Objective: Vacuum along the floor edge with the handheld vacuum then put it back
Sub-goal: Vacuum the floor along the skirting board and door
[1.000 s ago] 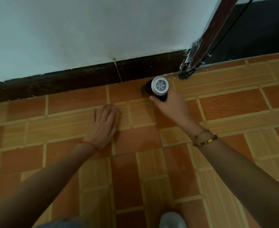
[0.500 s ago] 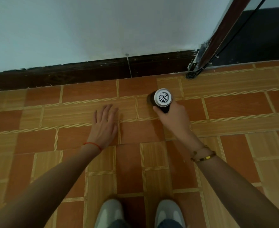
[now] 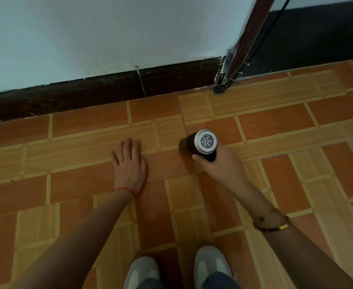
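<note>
My right hand [image 3: 223, 165] grips the handheld vacuum [image 3: 200, 143], a short black cylinder with a round white grille facing me. Its front end points toward the wall and sits low over the orange tiled floor [image 3: 83, 182], well short of the dark baseboard [image 3: 100, 94]. Whether the nozzle touches the tiles is hidden. My left hand [image 3: 129, 165] lies flat on the floor to the vacuum's left, palm down, fingers spread, holding nothing.
A white wall [image 3: 108, 34] rises above the baseboard. At the right corner a brown door frame [image 3: 248, 36] with a black cable [image 3: 261, 38] runs down to the floor. My two grey shoes [image 3: 142, 272] are at the bottom edge.
My right hand has drawn the vacuum back from the baseboard toward me. The view has pulled back and my shoes have come into sight. My left hand stays flat on the tiles.
</note>
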`<state>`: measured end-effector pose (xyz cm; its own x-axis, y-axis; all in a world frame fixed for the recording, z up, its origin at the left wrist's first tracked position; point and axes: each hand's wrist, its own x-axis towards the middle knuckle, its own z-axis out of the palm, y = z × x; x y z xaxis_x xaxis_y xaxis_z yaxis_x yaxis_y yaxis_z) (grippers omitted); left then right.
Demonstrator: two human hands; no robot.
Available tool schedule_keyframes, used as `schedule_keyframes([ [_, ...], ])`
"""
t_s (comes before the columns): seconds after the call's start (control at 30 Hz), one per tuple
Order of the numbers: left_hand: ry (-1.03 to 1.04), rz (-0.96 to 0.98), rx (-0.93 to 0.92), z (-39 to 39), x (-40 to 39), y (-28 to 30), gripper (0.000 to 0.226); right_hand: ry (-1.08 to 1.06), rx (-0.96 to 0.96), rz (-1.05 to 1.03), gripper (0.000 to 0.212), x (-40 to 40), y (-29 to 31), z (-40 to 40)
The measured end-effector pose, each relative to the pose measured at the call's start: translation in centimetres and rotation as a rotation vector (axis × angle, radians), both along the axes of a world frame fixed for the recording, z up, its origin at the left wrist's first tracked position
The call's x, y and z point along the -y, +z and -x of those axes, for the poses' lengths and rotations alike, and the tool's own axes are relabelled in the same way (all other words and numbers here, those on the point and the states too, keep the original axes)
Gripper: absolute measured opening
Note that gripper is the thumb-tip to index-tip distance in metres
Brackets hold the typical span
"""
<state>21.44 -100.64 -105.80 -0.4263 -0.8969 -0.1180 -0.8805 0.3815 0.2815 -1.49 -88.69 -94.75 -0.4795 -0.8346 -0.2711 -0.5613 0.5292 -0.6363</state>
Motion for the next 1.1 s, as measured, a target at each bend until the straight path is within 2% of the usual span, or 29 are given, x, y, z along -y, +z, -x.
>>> schedule_keyframes([
  [0.13,0.005,0.029,0.004,0.1,-0.3,-0.5,0.061,-0.124,-0.084,0.022,0.061,-1.5,0.0,1.1],
  [0.4,0.006,0.062,-0.025,0.1,-0.3,-0.8,0.059,0.074,0.143,-0.089,0.056,-4.0,0.5,0.2],
  [0.67,0.0,0.07,-0.021,0.1,-0.3,-0.9,0.061,-0.125,-0.064,-0.005,0.065,-5.3,0.5,1.4],
  [0.9,-0.001,0.067,-0.024,0.0,-0.3,-0.8,0.063,-0.003,0.095,-0.075,0.06,-5.9,0.4,1.1],
  [1.0,0.0,0.066,-0.024,0.1,-0.3,-0.6,0.063,-0.048,0.101,-0.056,0.057,-5.6,0.2,0.9],
  [1.1,-0.005,0.061,-0.021,0.0,-0.4,-0.5,0.063,-0.14,0.013,-0.004,0.059,-5.2,0.0,1.2],
])
